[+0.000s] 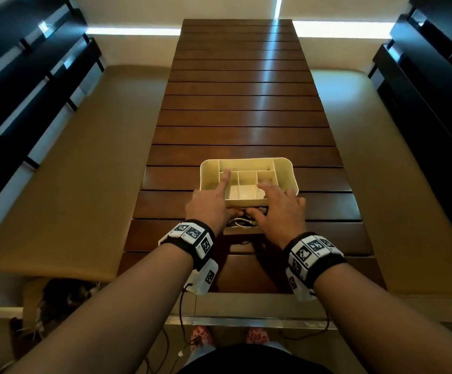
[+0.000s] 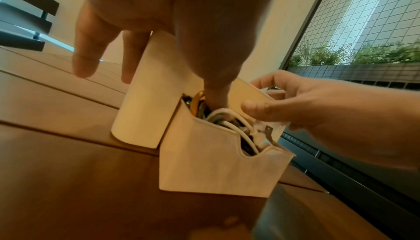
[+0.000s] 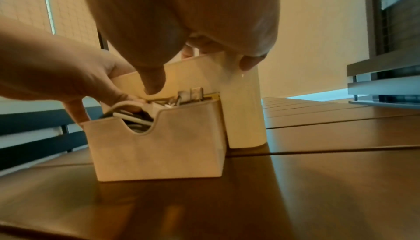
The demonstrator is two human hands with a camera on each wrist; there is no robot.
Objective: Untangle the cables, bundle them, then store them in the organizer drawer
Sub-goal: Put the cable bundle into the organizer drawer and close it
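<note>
Dark brown slatted wooden table (image 1: 243, 117), long, running away from the person, glossy with a light streak down the slats. On it near the close end: a cream plastic desk organizer (image 1: 295, 176) with divided compartments on top, standing flat on the slats. Its drawer (image 2: 218, 163) is pulled out toward the person, base on the tabletop, with white and dark cables (image 2: 236, 127) inside.

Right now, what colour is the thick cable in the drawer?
White; the thick looped cable shows best in the left wrist view.
</note>
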